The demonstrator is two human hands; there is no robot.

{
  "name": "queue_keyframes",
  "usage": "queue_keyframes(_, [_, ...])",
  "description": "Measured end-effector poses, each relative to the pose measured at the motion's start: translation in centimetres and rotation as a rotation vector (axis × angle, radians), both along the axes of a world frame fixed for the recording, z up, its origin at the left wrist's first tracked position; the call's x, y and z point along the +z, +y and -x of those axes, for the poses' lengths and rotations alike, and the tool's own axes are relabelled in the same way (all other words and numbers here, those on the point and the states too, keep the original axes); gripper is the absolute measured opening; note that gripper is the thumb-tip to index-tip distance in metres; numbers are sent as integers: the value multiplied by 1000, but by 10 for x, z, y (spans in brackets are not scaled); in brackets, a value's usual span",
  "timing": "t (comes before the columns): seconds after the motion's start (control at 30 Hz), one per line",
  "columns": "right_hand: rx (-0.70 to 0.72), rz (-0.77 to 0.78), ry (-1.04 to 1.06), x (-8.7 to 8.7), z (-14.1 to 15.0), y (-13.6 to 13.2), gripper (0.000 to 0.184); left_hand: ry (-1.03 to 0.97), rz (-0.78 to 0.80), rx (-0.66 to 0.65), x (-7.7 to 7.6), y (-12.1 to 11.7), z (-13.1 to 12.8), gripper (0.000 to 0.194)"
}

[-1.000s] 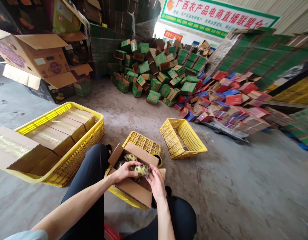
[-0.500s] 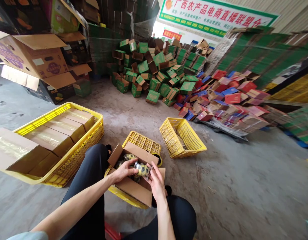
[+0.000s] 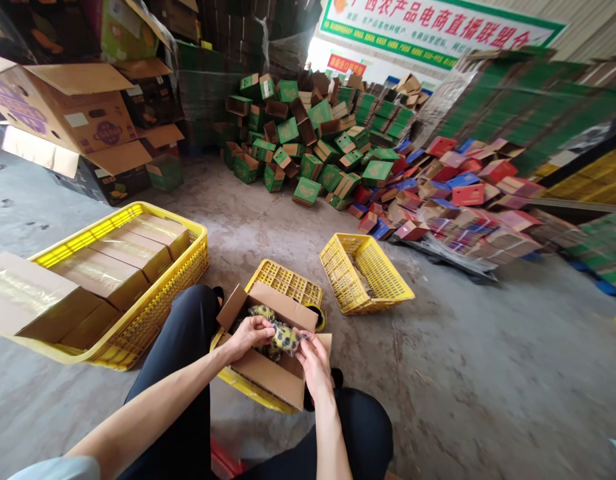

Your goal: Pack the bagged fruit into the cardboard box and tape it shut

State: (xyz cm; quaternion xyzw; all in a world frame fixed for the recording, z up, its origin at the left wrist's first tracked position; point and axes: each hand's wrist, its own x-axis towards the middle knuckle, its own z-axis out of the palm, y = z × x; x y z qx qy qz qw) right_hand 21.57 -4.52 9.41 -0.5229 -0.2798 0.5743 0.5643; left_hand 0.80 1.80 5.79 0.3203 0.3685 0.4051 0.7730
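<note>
Grey concrete floor point(image 3: 468, 373) runs beneath everything, bare and scuffed; at the far left leans a brown cardboard carton with purple print point(image 3: 88, 117), its flaps open; nearer lies a large yellow plastic basket with slotted walls point(image 3: 153, 313), holding closed brown cardboard cartons sealed with clear tape point(image 3: 95, 270); next comes the left hand point(image 3: 249, 335), its thumb and forefinger pinched on the near end of a yellow, dark-spotted oblong item in clear wrapping point(image 3: 287, 338); this item is above an open brown cardboard box point(image 3: 268, 380), with similar wrapped pieces point(image 3: 262, 312) inside, though whether it touches them I cannot tell; the right hand point(image 3: 315, 360) has its thumb and fingertips closed on the item's other end, the lower fingers too bunched to read; a light grip at both ends seems best, firm enough for the slippery film yet soft enough not to bruise or tear, with the wrists clear of the raised flaps; just behind the box sits a round black-and-yellow object point(image 3: 322, 320), perhaps a tape roll; beyond are heaped green cardboard boxes point(image 3: 308, 190), then a smaller yellow plastic basket point(image 3: 345, 293), and rightmost, tumbled red and blue cardboard boxes point(image 3: 468, 195).
</note>
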Motion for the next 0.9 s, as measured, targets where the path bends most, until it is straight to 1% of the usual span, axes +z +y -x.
queue_keyframes(0.13, [7, -13, -29, -3, -2, 1, 40, 1, -34, -2, 3, 0, 1, 49])
queue_keyframes(0.23, [-17, -23, -93, -7, -5, 3, 40, 8, -39, -3, 5, 0, 2, 49])
queue_keyframes(0.37, [-42, -32, -161, -9, -7, 4, 39, -10, -37, -37, 8, 0, 2, 48])
queue_keyframes(0.5, [-24, 2, -89, -6, -5, 2, 37, -7, -46, -80, 9, -1, 2, 56])
queue_keyframes(0.67, [1, -17, -43, -1, -1, -1, 34, 38, -86, -129, 7, -1, 5, 66])
queue_keyframes(0.9, [20, -44, -18, -2, -4, -1, 31, 1, -31, -118, 12, -2, 5, 70])
